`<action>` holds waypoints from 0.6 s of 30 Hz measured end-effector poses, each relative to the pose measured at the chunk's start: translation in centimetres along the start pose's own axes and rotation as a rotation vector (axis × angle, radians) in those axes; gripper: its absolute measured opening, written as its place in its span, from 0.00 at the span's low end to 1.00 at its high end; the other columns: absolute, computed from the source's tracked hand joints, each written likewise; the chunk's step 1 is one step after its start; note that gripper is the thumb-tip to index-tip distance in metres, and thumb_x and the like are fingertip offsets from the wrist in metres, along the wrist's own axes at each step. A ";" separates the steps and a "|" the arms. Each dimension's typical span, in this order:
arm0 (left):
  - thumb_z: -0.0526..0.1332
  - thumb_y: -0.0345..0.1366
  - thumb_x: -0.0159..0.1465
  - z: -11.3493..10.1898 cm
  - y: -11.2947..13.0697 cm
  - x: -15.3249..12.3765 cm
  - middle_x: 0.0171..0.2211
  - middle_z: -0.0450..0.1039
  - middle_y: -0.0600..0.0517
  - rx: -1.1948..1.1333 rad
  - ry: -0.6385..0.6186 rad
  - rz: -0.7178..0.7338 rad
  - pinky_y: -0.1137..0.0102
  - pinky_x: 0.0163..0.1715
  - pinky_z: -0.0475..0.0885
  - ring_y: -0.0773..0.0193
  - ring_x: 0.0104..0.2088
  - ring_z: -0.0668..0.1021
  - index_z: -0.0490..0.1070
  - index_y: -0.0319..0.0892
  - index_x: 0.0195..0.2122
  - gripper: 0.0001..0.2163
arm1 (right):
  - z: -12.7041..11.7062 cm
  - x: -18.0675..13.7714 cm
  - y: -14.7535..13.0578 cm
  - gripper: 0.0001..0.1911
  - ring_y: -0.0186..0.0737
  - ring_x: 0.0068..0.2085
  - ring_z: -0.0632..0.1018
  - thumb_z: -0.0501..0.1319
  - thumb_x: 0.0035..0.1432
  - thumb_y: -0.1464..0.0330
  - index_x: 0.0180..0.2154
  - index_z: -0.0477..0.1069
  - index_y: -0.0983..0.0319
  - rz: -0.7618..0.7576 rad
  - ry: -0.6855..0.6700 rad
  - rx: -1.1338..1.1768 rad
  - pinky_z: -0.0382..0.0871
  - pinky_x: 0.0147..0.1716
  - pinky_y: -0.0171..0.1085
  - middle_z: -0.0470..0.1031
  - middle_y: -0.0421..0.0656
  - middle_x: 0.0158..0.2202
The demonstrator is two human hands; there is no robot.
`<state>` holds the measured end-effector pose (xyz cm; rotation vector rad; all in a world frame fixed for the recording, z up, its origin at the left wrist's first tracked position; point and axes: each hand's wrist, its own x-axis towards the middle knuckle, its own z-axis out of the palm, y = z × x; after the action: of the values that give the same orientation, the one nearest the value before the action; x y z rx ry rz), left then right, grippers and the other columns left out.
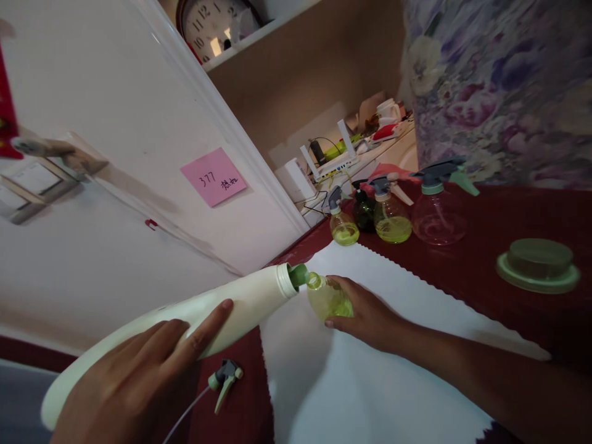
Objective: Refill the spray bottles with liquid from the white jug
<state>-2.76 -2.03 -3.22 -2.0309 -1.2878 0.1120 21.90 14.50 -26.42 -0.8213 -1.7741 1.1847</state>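
Left hand (pixel 139 376) has its grip clamped around the big white bottle (pixel 185 324), tipped almost flat, green spout (pixel 300 275) right at the mouth of the small yellow bottle (pixel 327 298). To pour well: keep the spout over the opening, tilt slowly, watch the level, as the neck looks narrow and a spill on the white cloth (pixel 370 370) seems likely. Loose spray head (pixel 224 377) with its tube lies on the red desk (pixel 509 228) below the white bottle, off to the side. Right hand (pixel 370 317) has fingers closed around the small yellow bottle, steadying it upright on the cloth, near the desk's left edge; it holds yellow-green liquid, looks well filled. Farther back stand capped spray bottles: small one (pixel 343 225) with some yellow-green liquid at the bottom, a dark one (pixel 364 211), contents unclear, a larger one (pixel 392 219) roughly a third full, a pink one (pixel 438 213) that looks empty. Green lid-like dish (pixel 539 265) at right.
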 end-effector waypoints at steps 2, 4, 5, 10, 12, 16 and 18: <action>0.47 0.41 0.69 0.0 0.0 0.1 0.28 0.74 0.53 -0.004 -0.008 0.007 0.58 0.22 0.69 0.54 0.22 0.76 0.47 0.63 0.76 0.33 | 0.0 0.0 0.0 0.40 0.62 0.62 0.75 0.71 0.51 0.61 0.65 0.65 0.57 0.001 0.001 -0.001 0.69 0.61 0.61 0.75 0.52 0.64; 0.48 0.41 0.69 -0.2 0.0 0.2 0.26 0.72 0.53 -0.020 -0.001 0.014 0.60 0.21 0.67 0.56 0.21 0.74 0.48 0.63 0.76 0.33 | 0.0 0.0 0.0 0.40 0.62 0.62 0.75 0.71 0.51 0.61 0.65 0.65 0.56 -0.001 0.005 -0.002 0.69 0.61 0.61 0.75 0.52 0.64; 0.48 0.40 0.70 -0.3 0.1 0.3 0.26 0.71 0.53 -0.024 -0.003 0.019 0.61 0.21 0.67 0.57 0.21 0.74 0.49 0.63 0.76 0.33 | 0.1 0.0 0.1 0.39 0.62 0.62 0.75 0.71 0.51 0.61 0.64 0.65 0.55 -0.002 0.006 -0.002 0.69 0.60 0.60 0.75 0.51 0.64; 0.48 0.36 0.72 -1.2 0.0 0.6 0.25 0.69 0.54 0.029 -0.067 0.050 0.64 0.23 0.68 0.58 0.22 0.75 0.48 0.58 0.77 0.32 | 0.0 0.0 0.1 0.38 0.60 0.61 0.76 0.71 0.52 0.62 0.64 0.66 0.54 -0.020 0.001 -0.001 0.70 0.59 0.58 0.76 0.49 0.62; 0.47 0.36 0.72 -1.2 -0.2 0.4 0.26 0.69 0.53 0.038 -0.048 0.074 0.64 0.22 0.68 0.59 0.21 0.75 0.49 0.56 0.77 0.31 | 0.0 0.1 0.0 0.38 0.60 0.60 0.76 0.71 0.52 0.62 0.64 0.66 0.53 -0.027 0.001 0.000 0.70 0.59 0.58 0.76 0.49 0.62; 0.47 0.36 0.72 -1.0 -0.5 0.0 0.25 0.68 0.53 0.055 -0.042 0.102 0.64 0.22 0.68 0.57 0.22 0.76 0.49 0.53 0.77 0.31 | 0.0 0.1 -0.1 0.37 0.60 0.61 0.76 0.70 0.53 0.62 0.64 0.66 0.54 -0.029 0.002 -0.001 0.70 0.60 0.59 0.76 0.49 0.62; 0.47 0.36 0.73 -0.9 -0.5 -0.1 0.25 0.67 0.54 0.060 -0.053 0.090 0.64 0.23 0.68 0.57 0.23 0.76 0.49 0.54 0.77 0.31 | 0.0 0.1 -0.1 0.38 0.60 0.61 0.76 0.70 0.52 0.62 0.64 0.66 0.54 -0.025 0.002 -0.001 0.70 0.60 0.58 0.76 0.49 0.62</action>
<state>-2.81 -2.48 -2.29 -2.0469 -1.2110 0.2441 21.88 14.58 -26.31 -0.7984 -1.7789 1.1667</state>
